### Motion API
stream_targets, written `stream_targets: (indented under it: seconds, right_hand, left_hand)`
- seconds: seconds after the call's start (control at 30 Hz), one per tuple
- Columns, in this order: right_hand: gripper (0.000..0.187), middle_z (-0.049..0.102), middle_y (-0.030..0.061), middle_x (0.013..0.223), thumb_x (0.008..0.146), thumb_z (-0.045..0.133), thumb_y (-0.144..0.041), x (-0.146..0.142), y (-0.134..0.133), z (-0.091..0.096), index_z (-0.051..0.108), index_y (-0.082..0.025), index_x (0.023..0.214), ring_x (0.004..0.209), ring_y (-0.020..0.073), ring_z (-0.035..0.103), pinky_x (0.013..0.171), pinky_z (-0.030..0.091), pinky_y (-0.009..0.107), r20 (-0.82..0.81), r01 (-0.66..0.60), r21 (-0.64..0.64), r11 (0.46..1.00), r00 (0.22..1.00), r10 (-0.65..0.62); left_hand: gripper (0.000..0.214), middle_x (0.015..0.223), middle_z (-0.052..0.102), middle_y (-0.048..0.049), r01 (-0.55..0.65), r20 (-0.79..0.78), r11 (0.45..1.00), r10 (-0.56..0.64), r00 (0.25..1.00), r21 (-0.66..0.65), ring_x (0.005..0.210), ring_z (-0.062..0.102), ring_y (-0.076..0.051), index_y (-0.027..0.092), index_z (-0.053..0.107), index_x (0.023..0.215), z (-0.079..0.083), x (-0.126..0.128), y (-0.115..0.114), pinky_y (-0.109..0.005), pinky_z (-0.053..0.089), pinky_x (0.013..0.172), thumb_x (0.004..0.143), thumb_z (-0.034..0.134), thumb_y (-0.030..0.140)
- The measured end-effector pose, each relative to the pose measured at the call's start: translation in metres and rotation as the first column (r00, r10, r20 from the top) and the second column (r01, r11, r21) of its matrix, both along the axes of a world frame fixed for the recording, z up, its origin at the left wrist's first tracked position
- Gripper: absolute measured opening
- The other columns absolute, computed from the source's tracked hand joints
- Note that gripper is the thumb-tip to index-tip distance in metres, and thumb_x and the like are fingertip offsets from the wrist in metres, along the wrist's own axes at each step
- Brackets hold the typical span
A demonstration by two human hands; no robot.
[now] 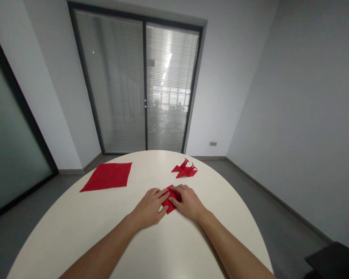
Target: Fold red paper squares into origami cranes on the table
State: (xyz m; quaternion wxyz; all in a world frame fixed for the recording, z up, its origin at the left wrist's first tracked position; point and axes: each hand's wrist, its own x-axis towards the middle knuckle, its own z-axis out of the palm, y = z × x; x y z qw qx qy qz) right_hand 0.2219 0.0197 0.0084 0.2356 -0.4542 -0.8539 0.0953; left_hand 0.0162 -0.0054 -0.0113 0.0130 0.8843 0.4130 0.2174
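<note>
A small folded piece of red paper (170, 209) lies on the table between my hands, partly covered by them. My left hand (151, 206) rests along its left side, fingers stretched onto the paper and the thumb apart near the lower edge. From the right, my right hand (189, 201) curls its fingers and thumb around a raised flap of the same paper. Just beyond my hands stand red folded paper cranes (184, 169), close together with their pointed necks up. Farther left lies a stack or sheet of flat red paper (112, 176).
The round white table (84, 236) curves away on both sides. A dark chair (334, 259) stands at the lower right, off the table. Glass panels with blinds (168, 89) and grey walls are behind, with a wall socket (213, 143) low down.
</note>
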Motion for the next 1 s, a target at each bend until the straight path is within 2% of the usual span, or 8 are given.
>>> stream_targets:
  seconds: [0.1,0.17,0.3,0.43,0.57,0.67,0.8,1.0]
  right_hand:
    - [0.047,0.066,0.011,0.117,0.091,0.061,-0.038,-0.0006,-0.0001,-0.0001,0.058,-0.021,0.135,0.105,0.0246,0.06,0.094,0.043,0.035,-0.029,0.016,-0.004,1.0,0.999,-0.016]
    - [0.046,0.066,0.0107,0.115,0.092,0.06,-0.038,-0.0014,-0.0004,0.0005,0.058,-0.021,0.135,0.104,0.024,0.061,0.093,0.044,0.035,-0.033,0.018,-0.007,1.0,0.999,-0.018]
    - [0.03,0.066,0.0086,0.104,0.092,0.059,-0.036,-0.0018,-0.0012,0.0015,0.067,-0.021,0.117,0.096,0.0223,0.062,0.088,0.046,0.033,-0.025,0.013,-0.003,1.0,1.0,-0.014]
    - [0.021,0.067,0.0083,0.1,0.093,0.057,-0.034,0.0002,-0.0009,0.0004,0.068,-0.019,0.105,0.093,0.0219,0.062,0.084,0.046,0.032,-0.038,0.035,-0.002,0.999,0.999,-0.035]
    - [0.029,0.069,0.0092,0.11,0.093,0.058,-0.033,0.0019,0.0009,-0.002,0.065,-0.02,0.118,0.102,0.0239,0.063,0.091,0.045,0.035,-0.057,0.016,-0.008,1.0,0.998,-0.017]
    - [0.038,0.069,0.0098,0.116,0.09,0.061,-0.034,0.0019,0.0021,-0.0032,0.062,-0.021,0.127,0.106,0.0249,0.062,0.095,0.044,0.036,-0.054,0.004,-0.012,1.0,0.999,-0.004]
    - [0.039,0.07,0.0104,0.116,0.09,0.06,-0.034,0.002,0.0028,-0.0029,0.063,-0.022,0.127,0.105,0.0249,0.062,0.095,0.044,0.036,-0.039,0.004,-0.012,1.0,0.999,-0.004]
    - [0.038,0.07,0.01,0.112,0.089,0.057,-0.027,0.0056,0.0043,0.0002,0.065,-0.02,0.126,0.101,0.0238,0.063,0.093,0.045,0.035,-0.042,-0.032,-0.024,0.999,0.999,0.031]
  left_hand:
    - [0.047,0.147,0.052,-0.0073,-0.013,0.0,1.0,0.013,1.0,-0.008,0.124,0.051,-0.028,0.024,0.05,0.141,-0.003,-0.0018,0.0008,-0.049,0.038,0.11,0.094,0.05,0.028]
    - [0.053,0.152,0.047,-0.0085,-0.022,-0.003,1.0,0.022,1.0,-0.018,0.13,0.048,-0.028,0.023,0.043,0.147,-0.0047,-0.0029,0.0013,-0.049,0.036,0.112,0.094,0.049,0.029]
    - [0.059,0.152,0.047,-0.0092,-0.019,0.012,0.999,0.02,1.0,-0.031,0.13,0.048,-0.028,0.022,0.036,0.151,-0.0067,-0.0037,0.002,-0.048,0.037,0.112,0.095,0.05,0.03]
    - [0.054,0.148,0.052,-0.0068,-0.006,0.021,0.999,0.007,1.0,-0.035,0.123,0.05,-0.028,0.025,0.041,0.148,-0.0072,-0.0036,0.0023,-0.049,0.038,0.109,0.095,0.049,0.029]
    - [0.046,0.149,0.051,-0.0058,0.004,-0.011,0.999,-0.004,1.0,-0.04,0.124,0.049,-0.028,0.025,0.049,0.142,-0.0048,-0.0041,0.0008,-0.049,0.036,0.111,0.096,0.047,0.032]
    - [0.047,0.147,0.053,-0.0074,0.003,0.0,0.999,-0.003,1.0,-0.043,0.124,0.05,-0.028,0.024,0.049,0.142,-0.0031,-0.0043,-0.0001,-0.049,0.036,0.111,0.096,0.049,0.032]
    - [0.053,0.148,0.051,-0.0081,-0.006,0.018,0.999,0.006,1.0,-0.035,0.126,0.049,-0.029,0.024,0.044,0.146,-0.0047,-0.0039,0.0014,-0.048,0.036,0.111,0.094,0.051,0.031]
    - [0.06,0.154,0.044,-0.0123,-0.041,0.026,0.998,0.042,0.999,-0.045,0.133,0.047,-0.029,0.02,0.036,0.151,-0.0087,-0.0034,0.0035,-0.049,0.034,0.113,0.097,0.049,0.04]
